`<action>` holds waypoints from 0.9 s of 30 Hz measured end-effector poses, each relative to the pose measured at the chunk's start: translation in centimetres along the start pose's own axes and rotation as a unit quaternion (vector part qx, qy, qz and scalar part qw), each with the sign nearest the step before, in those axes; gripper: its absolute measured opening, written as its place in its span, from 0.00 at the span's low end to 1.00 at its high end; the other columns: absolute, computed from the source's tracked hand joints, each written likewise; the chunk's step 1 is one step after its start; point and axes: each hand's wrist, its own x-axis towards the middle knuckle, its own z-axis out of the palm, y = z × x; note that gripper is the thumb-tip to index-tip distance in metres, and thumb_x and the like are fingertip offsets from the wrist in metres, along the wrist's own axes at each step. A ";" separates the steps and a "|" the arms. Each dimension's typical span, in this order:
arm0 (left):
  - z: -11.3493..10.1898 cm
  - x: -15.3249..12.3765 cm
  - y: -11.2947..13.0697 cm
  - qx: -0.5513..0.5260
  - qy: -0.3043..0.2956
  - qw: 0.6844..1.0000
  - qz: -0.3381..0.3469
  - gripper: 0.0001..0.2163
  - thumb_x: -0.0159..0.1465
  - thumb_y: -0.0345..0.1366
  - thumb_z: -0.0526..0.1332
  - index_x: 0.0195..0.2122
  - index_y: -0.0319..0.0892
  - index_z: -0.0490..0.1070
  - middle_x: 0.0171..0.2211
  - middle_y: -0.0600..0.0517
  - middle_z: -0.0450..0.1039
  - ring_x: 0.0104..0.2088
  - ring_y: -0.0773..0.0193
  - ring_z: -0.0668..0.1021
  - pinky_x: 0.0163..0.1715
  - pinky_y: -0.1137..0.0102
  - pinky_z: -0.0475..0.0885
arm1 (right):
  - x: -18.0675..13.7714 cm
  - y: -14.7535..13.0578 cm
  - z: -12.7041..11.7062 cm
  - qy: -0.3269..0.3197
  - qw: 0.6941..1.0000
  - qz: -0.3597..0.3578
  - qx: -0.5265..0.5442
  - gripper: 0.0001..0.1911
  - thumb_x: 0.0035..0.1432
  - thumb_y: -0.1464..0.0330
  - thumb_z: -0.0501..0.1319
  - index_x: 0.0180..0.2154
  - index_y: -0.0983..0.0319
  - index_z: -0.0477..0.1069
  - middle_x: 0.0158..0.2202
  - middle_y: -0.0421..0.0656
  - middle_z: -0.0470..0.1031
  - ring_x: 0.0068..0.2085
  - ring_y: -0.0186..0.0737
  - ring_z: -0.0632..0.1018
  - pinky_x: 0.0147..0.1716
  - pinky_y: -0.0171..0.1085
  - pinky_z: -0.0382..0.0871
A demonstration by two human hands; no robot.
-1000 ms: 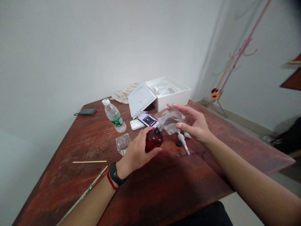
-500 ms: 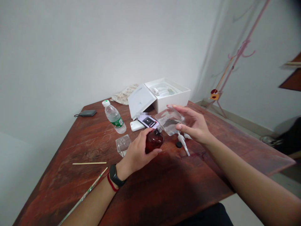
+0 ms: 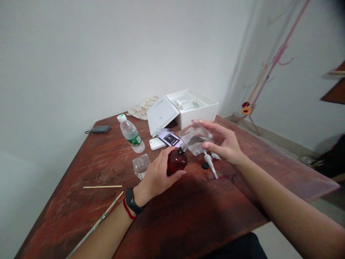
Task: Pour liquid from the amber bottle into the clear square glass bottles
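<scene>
My left hand (image 3: pixel 157 176) is wrapped round a dark red round bottle (image 3: pixel 176 161) that stands on the wooden table (image 3: pixel 188 212). My right hand (image 3: pixel 225 144) grips a clear square bottle (image 3: pixel 194 138) tilted over it, its neck meeting the mouth of the red bottle. A black watch and a red band are on my left wrist. A small black cap (image 3: pixel 205 165) and a white pump piece (image 3: pixel 211 163) lie just below the right hand.
A clear glass block (image 3: pixel 141 164) sits left of my left hand. Behind are a water bottle (image 3: pixel 131 133), a white device with a card (image 3: pixel 164 141), an open white box (image 3: pixel 185 108), a cloth and a dark pouch (image 3: pixel 99 128). Two thin sticks (image 3: pixel 102 186) lie near the left edge.
</scene>
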 end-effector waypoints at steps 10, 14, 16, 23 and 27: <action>0.0 0.0 -0.1 0.001 -0.004 1.000 -0.004 0.35 0.69 0.47 0.70 0.71 0.46 0.54 0.65 0.39 0.70 0.63 0.43 0.77 0.64 0.48 0.74 | -0.1 -0.1 -0.1 -0.003 1.000 0.002 -0.005 0.31 0.56 0.63 0.79 0.61 0.45 0.78 0.66 0.44 0.77 0.69 0.54 0.75 0.66 0.56 0.74; 0.0 0.0 0.0 -0.001 -0.004 1.000 -0.004 0.35 0.69 0.47 0.70 0.71 0.45 0.55 0.65 0.39 0.70 0.63 0.43 0.77 0.64 0.48 0.74 | -0.1 -0.1 0.0 0.001 1.000 0.002 -0.002 0.32 0.56 0.62 0.79 0.61 0.45 0.78 0.66 0.44 0.78 0.68 0.53 0.75 0.65 0.54 0.76; -0.1 0.0 0.0 0.000 -0.005 1.000 -0.004 0.35 0.69 0.46 0.70 0.71 0.46 0.54 0.65 0.39 0.70 0.63 0.43 0.77 0.64 0.48 0.74 | -0.1 -0.1 0.0 0.002 1.000 0.004 -0.002 0.32 0.55 0.62 0.79 0.61 0.45 0.78 0.66 0.44 0.78 0.68 0.54 0.76 0.64 0.54 0.76; -0.1 0.0 0.2 0.005 -0.006 1.000 -0.003 0.35 0.69 0.46 0.70 0.70 0.45 0.54 0.65 0.39 0.70 0.63 0.44 0.77 0.64 0.49 0.74 | 0.0 -0.3 0.1 0.016 1.000 0.017 -0.007 0.32 0.53 0.59 0.80 0.59 0.46 0.80 0.65 0.45 0.79 0.67 0.55 0.76 0.64 0.56 0.76; 0.0 0.0 0.2 0.006 -0.005 1.000 -0.003 0.34 0.69 0.46 0.70 0.70 0.45 0.54 0.65 0.39 0.70 0.63 0.44 0.77 0.64 0.49 0.74 | 0.0 -0.5 0.2 0.017 1.000 0.020 -0.003 0.32 0.53 0.59 0.80 0.59 0.47 0.80 0.65 0.46 0.79 0.68 0.56 0.76 0.64 0.56 0.76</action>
